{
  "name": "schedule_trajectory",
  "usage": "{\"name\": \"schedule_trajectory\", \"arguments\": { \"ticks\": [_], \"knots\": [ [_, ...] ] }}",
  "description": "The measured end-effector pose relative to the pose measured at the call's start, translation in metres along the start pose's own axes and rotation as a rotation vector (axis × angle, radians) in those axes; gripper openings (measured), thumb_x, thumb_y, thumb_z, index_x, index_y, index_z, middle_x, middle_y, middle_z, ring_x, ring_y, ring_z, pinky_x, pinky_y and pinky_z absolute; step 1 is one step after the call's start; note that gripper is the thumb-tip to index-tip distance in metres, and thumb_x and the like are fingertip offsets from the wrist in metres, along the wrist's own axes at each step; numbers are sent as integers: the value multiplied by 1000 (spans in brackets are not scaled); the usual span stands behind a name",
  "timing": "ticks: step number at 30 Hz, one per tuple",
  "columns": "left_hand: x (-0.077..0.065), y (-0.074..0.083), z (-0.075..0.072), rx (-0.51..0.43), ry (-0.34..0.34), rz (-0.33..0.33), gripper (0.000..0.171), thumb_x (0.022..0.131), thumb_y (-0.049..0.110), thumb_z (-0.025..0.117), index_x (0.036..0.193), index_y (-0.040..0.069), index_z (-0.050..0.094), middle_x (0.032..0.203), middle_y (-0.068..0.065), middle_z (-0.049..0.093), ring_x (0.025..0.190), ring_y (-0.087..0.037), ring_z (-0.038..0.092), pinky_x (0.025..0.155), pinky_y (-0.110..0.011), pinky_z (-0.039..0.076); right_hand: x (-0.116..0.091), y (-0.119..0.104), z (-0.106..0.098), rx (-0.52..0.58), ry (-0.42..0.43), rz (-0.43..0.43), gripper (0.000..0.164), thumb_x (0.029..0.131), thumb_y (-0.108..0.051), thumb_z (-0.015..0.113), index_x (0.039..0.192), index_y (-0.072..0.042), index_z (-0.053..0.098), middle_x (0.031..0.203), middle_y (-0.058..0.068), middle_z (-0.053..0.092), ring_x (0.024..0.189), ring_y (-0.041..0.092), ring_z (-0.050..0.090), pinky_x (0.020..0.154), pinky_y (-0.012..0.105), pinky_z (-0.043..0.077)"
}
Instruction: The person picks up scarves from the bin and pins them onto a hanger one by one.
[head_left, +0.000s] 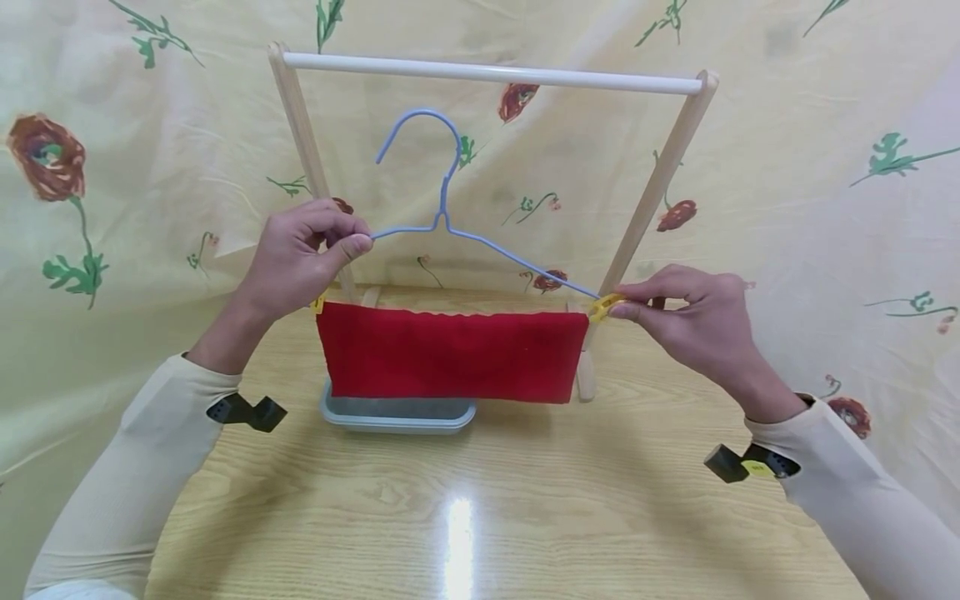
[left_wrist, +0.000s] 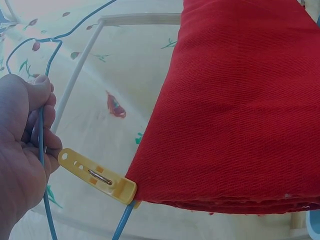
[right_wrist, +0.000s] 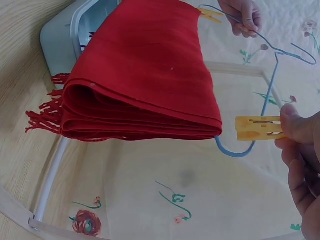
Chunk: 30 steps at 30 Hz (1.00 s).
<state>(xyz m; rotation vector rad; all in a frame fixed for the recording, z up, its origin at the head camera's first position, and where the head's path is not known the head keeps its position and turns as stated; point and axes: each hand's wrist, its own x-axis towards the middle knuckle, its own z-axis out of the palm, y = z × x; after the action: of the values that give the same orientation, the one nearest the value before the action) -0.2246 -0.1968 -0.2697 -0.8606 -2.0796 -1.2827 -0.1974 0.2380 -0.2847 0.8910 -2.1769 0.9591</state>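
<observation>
A folded red scarf (head_left: 453,354) with a fringe along one end, seen in the right wrist view, hangs over the lower bar of a blue wire hanger (head_left: 459,146). My left hand (head_left: 296,254) grips the hanger's left shoulder. Near that hand, one yellow clothespin (left_wrist: 95,175) is clipped at the scarf's corner on the bar. My right hand (head_left: 686,321) pinches a second yellow clothespin (right_wrist: 257,128) between thumb and fingers. In the right wrist view this clothespin stands just off the scarf's edge, overlapping the hanger's right end.
Behind the scarf stands a rack with wooden legs (head_left: 660,179) and a white crossbar (head_left: 487,72). A grey-blue bin (head_left: 397,425) sits on the wooden table (head_left: 375,500), partly hidden under the scarf. Flower-patterned cloth (head_left: 187,150) covers the back and sides.
</observation>
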Motion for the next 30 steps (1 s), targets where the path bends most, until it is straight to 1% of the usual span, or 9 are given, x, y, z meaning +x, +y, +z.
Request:
{"name": "schedule_trajectory", "arguments": {
  "ticks": [6, 9, 13, 17, 19, 21, 25, 26, 30],
  "knots": [
    [0, 1, 1, -8, -6, -5, 8, 83, -11, 77, 90, -7, 75, 74, 2, 56, 66, -13, 47, 56, -23, 35, -1, 2, 5, 18, 0, -52, 31, 60, 15, 90, 85, -1, 82, 76, 7, 75, 65, -6, 62, 56, 10, 42],
    [0, 2, 0, -8, -8, -4, 8, 83, -11, 77, 90, -8, 75, 74, 2, 56, 66, -13, 47, 56, -23, 35, -2, 4, 8, 13, -4, -80, 30, 60, 15, 90, 84, -1, 82, 75, 8, 75, 64, -6, 61, 55, 10, 40],
    [0, 2, 0, -5, -14, 0, 8, 83, -12, 77, 90, -8, 75, 74, 2, 55, 66, -12, 47, 56, -22, 35, -3, 6, 10, -41, -22, -145, 29, 60, 11, 92, 83, -3, 82, 73, 5, 74, 61, -3, 58, 53, 11, 37],
    [0, 3, 0, -4, -24, -8, 7, 84, -12, 76, 89, -8, 74, 74, 2, 55, 67, -13, 47, 57, -23, 35, -4, 7, 12, -119, -39, -224, 25, 63, 5, 93, 82, -6, 83, 73, 1, 74, 60, 1, 58, 54, 13, 38],
    [0, 3, 0, -7, -27, -11, 6, 84, -12, 76, 89, -8, 74, 74, 2, 55, 66, -13, 47, 57, -23, 36, -5, 8, 13, -138, -48, -262, 18, 68, -1, 92, 83, -6, 83, 73, 1, 74, 59, 3, 58, 54, 14, 39],
    [0, 4, -1, -11, -31, -12, 7, 83, -12, 76, 88, -9, 74, 74, 2, 55, 66, -13, 46, 57, -23, 36, -5, 8, 15, -162, -50, -301, 10, 79, -14, 88, 84, -7, 83, 73, 0, 74, 58, 4, 58, 53, 15, 40],
    [0, 5, -1, -13, -38, -2, 7, 82, -13, 77, 88, -9, 74, 73, 1, 54, 65, -13, 45, 57, -23, 36, -7, 8, 18, -179, -51, -361, 34, 96, -37, 72, 86, -6, 83, 74, 1, 75, 58, 6, 58, 52, 17, 41],
    [0, 6, -1, -12, -40, 0, 7, 82, -13, 77, 87, -8, 74, 73, 1, 54, 65, -13, 45, 57, -23, 36, -7, 8, 19, -187, -52, -370, 38, 98, -40, 68, 87, -6, 83, 74, 1, 75, 58, 7, 58, 51, 18, 41],
    [0, 7, -1, -5, -55, -1, 7, 83, -11, 77, 87, -7, 74, 72, 0, 53, 65, -13, 45, 57, -22, 35, -9, 9, 22, -198, -63, -384, 41, 99, -41, 66, 88, -5, 83, 75, 1, 75, 57, 7, 58, 50, 18, 41]
  ]
}}
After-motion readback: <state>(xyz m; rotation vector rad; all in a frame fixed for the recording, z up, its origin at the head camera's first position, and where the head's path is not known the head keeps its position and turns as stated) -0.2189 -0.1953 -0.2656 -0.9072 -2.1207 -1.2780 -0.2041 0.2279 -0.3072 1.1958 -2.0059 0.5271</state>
